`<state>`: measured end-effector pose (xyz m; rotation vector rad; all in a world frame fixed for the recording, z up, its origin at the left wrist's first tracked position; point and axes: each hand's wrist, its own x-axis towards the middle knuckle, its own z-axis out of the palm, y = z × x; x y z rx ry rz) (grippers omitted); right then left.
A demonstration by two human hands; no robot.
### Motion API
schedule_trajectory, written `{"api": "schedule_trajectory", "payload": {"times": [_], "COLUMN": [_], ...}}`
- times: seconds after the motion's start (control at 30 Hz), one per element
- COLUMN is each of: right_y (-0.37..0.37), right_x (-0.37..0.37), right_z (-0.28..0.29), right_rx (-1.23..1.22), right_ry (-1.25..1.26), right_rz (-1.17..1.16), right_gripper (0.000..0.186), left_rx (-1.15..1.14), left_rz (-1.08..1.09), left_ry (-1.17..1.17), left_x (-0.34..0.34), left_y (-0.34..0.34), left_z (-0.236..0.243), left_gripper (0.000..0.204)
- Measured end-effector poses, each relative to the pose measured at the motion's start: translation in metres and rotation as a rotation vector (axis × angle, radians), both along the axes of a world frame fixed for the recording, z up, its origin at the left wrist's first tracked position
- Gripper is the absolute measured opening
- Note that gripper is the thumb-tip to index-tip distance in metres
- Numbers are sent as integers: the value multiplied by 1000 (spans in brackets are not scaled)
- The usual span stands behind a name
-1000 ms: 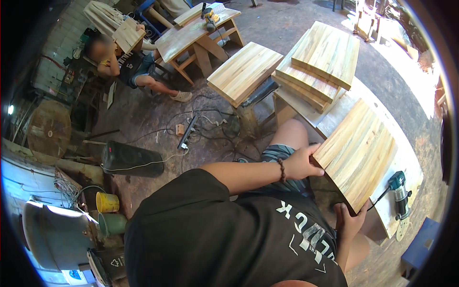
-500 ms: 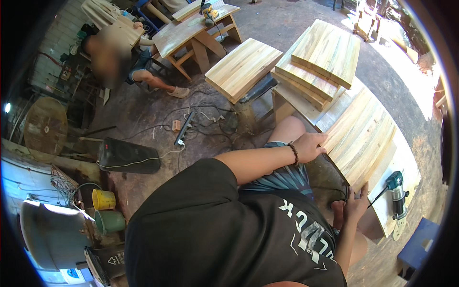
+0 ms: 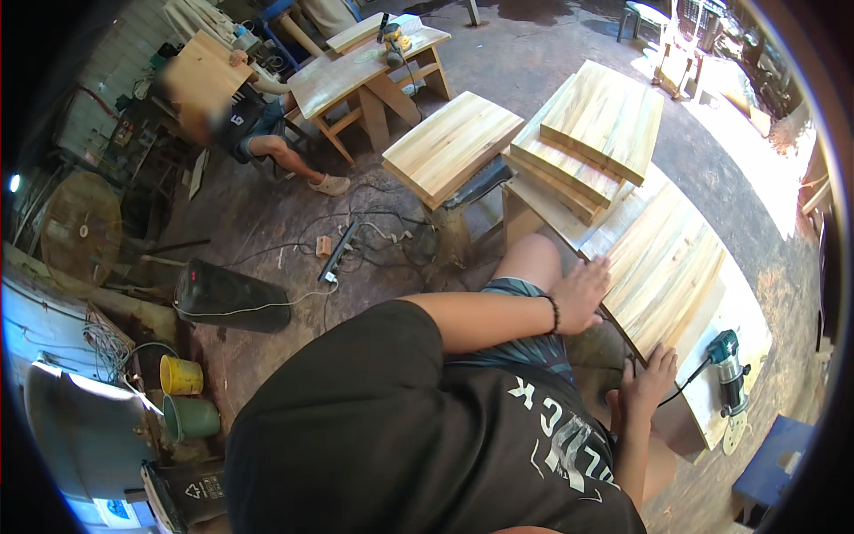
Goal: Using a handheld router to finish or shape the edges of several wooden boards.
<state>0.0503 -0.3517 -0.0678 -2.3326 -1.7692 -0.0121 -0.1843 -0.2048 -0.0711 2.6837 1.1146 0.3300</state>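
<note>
A rectangular wooden panel (image 3: 667,258) of light glued strips lies on the white worktable (image 3: 745,307) before me. My left hand (image 3: 583,295), with a beaded bracelet at the wrist, rests at the panel's near left edge, its fingers stretched out. Farther right, my right hand (image 3: 648,384) touches the near edge close to the corner, fingers apart over the rim. Neither hand seems wrapped round anything. A teal and silver trim router (image 3: 731,374) with a black cord lies just right of that hand. Beyond the panel rises a stack of similar wooden panels (image 3: 605,120).
One more panel (image 3: 454,147) lies on a support to the left. Cords and a power strip (image 3: 339,252) cross the floor near a black speaker (image 3: 233,296). A co-worker (image 3: 253,129) sits far left by a wooden table (image 3: 356,71) holding a yellow sander (image 3: 397,41). A blue box (image 3: 778,458) stands lower right.
My left hand's fingers have loosened and lie flatter at the panel's edge. My right hand's fingers have spread over the rim. The view has shifted slightly; the co-worker's wooden board is raised.
</note>
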Motion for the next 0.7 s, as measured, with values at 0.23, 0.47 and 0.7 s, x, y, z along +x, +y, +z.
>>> {"api": "schedule_trajectory", "payload": {"times": [0.23, 0.47, 0.7], "right_y": [4, -9, -21], "right_x": [-47, -39, -37], "right_z": [5, 7, 10], "right_rx": [-39, -41, -6], "right_ry": [52, 26, 38], "right_rz": [196, 243, 243], "right_gripper": [109, 102, 100], "left_rx": [105, 182, 84], "left_rz": [-269, -325, -214], "left_ry": [76, 8, 63], "left_x": [33, 11, -2], "left_y": [-28, -28, -45], "left_z": [-8, -22, -15], "left_gripper": [101, 104, 102]}}
